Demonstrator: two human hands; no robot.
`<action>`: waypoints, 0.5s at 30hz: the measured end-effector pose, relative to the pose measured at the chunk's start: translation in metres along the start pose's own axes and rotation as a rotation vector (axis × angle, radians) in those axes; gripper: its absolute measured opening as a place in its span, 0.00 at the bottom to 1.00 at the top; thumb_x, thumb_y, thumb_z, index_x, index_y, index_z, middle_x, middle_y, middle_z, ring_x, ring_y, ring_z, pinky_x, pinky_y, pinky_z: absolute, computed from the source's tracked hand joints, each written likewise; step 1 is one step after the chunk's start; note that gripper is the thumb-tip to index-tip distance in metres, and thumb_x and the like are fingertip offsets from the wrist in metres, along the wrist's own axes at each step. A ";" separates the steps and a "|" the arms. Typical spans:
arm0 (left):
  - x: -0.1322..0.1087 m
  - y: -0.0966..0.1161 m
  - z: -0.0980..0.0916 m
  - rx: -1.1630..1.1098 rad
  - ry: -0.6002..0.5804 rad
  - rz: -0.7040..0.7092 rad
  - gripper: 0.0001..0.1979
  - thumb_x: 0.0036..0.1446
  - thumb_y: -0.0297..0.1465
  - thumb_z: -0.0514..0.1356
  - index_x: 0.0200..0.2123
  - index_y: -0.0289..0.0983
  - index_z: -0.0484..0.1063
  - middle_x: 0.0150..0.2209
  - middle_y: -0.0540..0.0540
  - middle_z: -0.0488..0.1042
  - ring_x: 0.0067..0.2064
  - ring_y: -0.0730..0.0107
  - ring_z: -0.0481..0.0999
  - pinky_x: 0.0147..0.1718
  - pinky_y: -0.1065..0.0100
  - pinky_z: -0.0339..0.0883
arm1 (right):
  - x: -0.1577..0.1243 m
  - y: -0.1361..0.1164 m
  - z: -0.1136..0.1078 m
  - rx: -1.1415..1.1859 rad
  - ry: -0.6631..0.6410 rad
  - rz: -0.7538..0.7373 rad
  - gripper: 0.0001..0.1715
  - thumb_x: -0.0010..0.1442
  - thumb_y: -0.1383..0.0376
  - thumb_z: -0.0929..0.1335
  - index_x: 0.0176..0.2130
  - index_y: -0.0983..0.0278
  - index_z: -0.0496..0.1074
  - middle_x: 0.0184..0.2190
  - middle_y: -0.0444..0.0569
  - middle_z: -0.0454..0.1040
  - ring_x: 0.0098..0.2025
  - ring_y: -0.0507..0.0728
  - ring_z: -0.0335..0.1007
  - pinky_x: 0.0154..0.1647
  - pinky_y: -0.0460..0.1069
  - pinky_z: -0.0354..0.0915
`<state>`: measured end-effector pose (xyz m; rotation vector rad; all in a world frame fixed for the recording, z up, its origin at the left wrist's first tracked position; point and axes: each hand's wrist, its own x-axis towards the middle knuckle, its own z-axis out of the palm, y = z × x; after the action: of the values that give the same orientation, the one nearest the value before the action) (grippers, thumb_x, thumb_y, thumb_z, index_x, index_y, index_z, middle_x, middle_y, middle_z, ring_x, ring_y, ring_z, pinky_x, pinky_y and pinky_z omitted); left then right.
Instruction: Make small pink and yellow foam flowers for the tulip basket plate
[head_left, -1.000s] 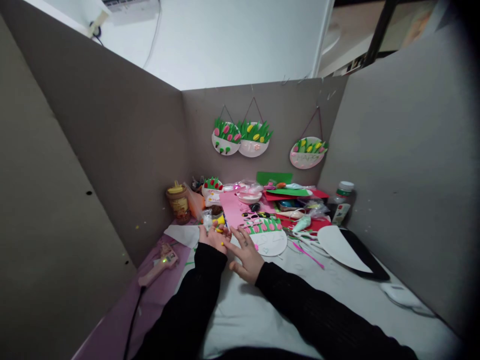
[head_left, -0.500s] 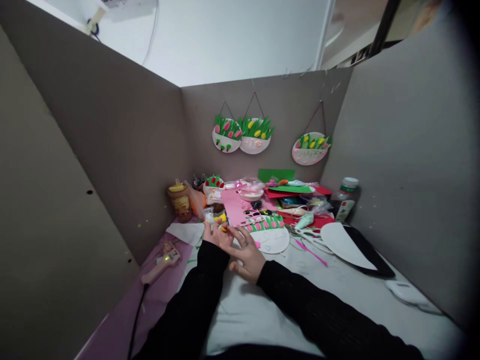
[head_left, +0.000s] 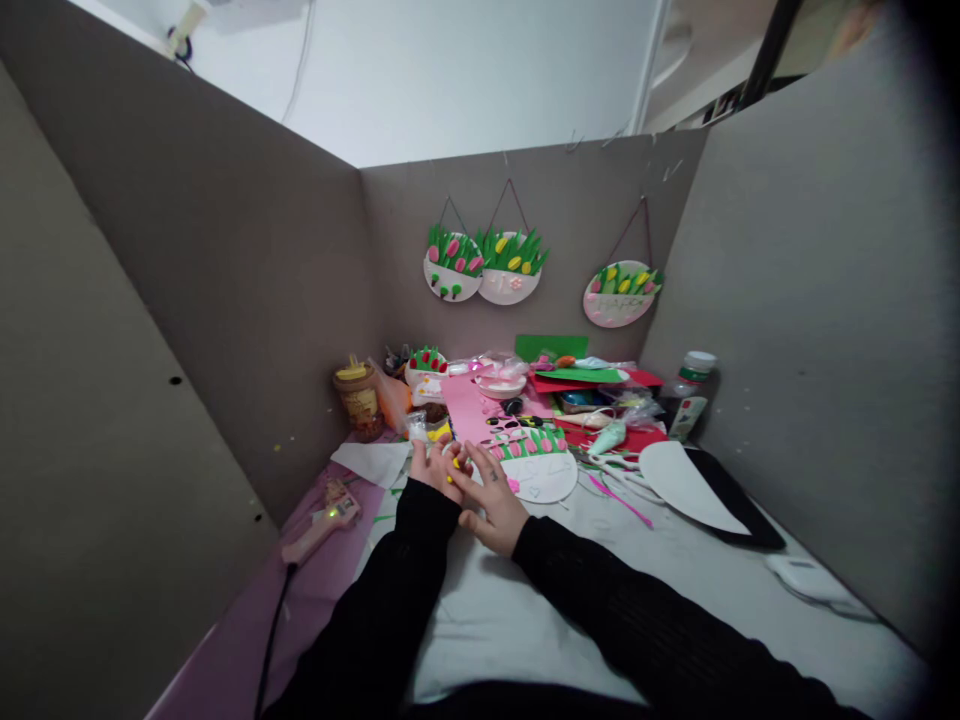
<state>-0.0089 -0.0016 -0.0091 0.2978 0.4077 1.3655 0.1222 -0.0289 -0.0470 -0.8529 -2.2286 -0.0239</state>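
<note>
My left hand (head_left: 430,466) is palm up above the table, fingers loosely curled and apart, holding a small yellow piece that looks like modelling clay (head_left: 451,471). My right hand (head_left: 495,508) lies over it with fingers stretched out, their tips touching the left palm at the yellow piece. Just beyond my right fingers sits a white paper-plate craft (head_left: 541,478) with pink tulips, green leaves and a pink shape near its left edge. A small clear tub (head_left: 417,427) and something yellow (head_left: 439,431) stand behind my left hand.
At the left are a pink glue gun (head_left: 324,528) with a black cord and a brown cup (head_left: 356,400). Scissors (head_left: 626,477), a pink strip (head_left: 621,500), a half plate (head_left: 690,487) and a bottle (head_left: 688,395) lie or stand right. Grey partitions (head_left: 525,340) enclose the table.
The yellow piece shows more plainly and appears longer between my hands. My right hand has shifted slightly left over the left palm. The view has tilted a little.
</note>
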 end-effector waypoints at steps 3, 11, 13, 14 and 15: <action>0.000 0.002 0.000 -0.041 0.029 0.081 0.25 0.56 0.50 0.39 0.33 0.37 0.64 0.26 0.46 0.65 0.24 0.69 0.66 0.24 0.65 0.64 | -0.001 0.001 -0.001 0.050 0.016 -0.036 0.32 0.57 0.45 0.59 0.56 0.55 0.61 0.65 0.48 0.35 0.63 0.69 0.36 0.57 0.66 0.47; -0.001 0.001 -0.002 -0.047 0.052 0.068 0.22 0.56 0.50 0.41 0.33 0.38 0.62 0.28 0.47 0.65 0.25 0.70 0.67 0.26 0.65 0.64 | 0.000 0.000 0.000 0.049 -0.018 -0.031 0.36 0.58 0.45 0.56 0.60 0.59 0.54 0.65 0.50 0.35 0.64 0.68 0.32 0.59 0.65 0.46; 0.000 0.003 -0.003 -0.060 0.065 0.108 0.23 0.56 0.50 0.41 0.33 0.38 0.62 0.27 0.47 0.65 0.25 0.70 0.67 0.26 0.65 0.63 | 0.000 0.001 -0.001 0.080 0.018 -0.073 0.33 0.59 0.47 0.56 0.58 0.57 0.57 0.65 0.48 0.36 0.64 0.67 0.33 0.58 0.65 0.46; 0.001 0.004 -0.003 -0.064 0.078 0.126 0.23 0.56 0.50 0.41 0.33 0.38 0.62 0.27 0.47 0.65 0.25 0.70 0.67 0.25 0.65 0.63 | 0.000 0.001 -0.001 0.095 0.026 -0.104 0.31 0.58 0.47 0.57 0.57 0.56 0.59 0.65 0.47 0.35 0.64 0.67 0.34 0.58 0.65 0.47; 0.001 0.005 -0.004 -0.062 0.094 0.131 0.23 0.56 0.51 0.41 0.32 0.38 0.62 0.27 0.48 0.64 0.25 0.70 0.67 0.25 0.65 0.63 | 0.001 0.001 -0.001 0.101 0.025 -0.133 0.30 0.58 0.48 0.58 0.56 0.55 0.61 0.65 0.46 0.35 0.64 0.67 0.34 0.58 0.65 0.47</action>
<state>-0.0145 0.0001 -0.0107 0.2127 0.4285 1.5218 0.1234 -0.0281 -0.0459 -0.6455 -2.2394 0.0146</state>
